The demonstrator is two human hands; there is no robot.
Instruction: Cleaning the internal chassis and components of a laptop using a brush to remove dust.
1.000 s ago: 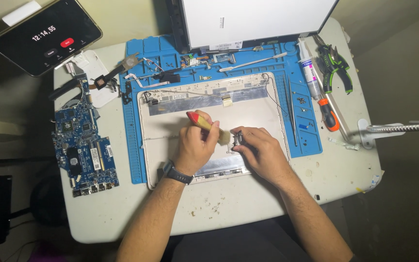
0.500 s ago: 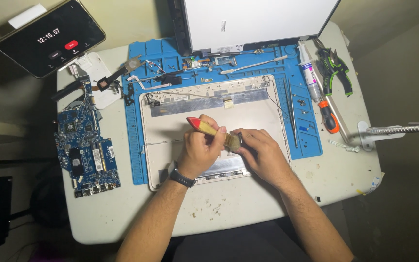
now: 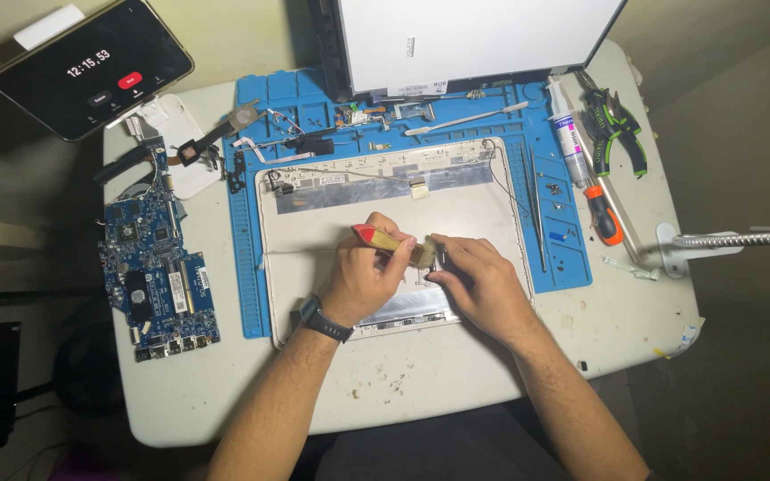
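At frame centre our left hand [image 3: 369,274] gripped the brush [image 3: 391,243], best swept lightly, while our right hand [image 3: 479,283] pinched a small part on the laptop shell [image 3: 314,233].

Our right hand [image 3: 481,283] hides what it pinches beside the red-tipped wooden brush [image 3: 392,243]; the brush's bristles blur.
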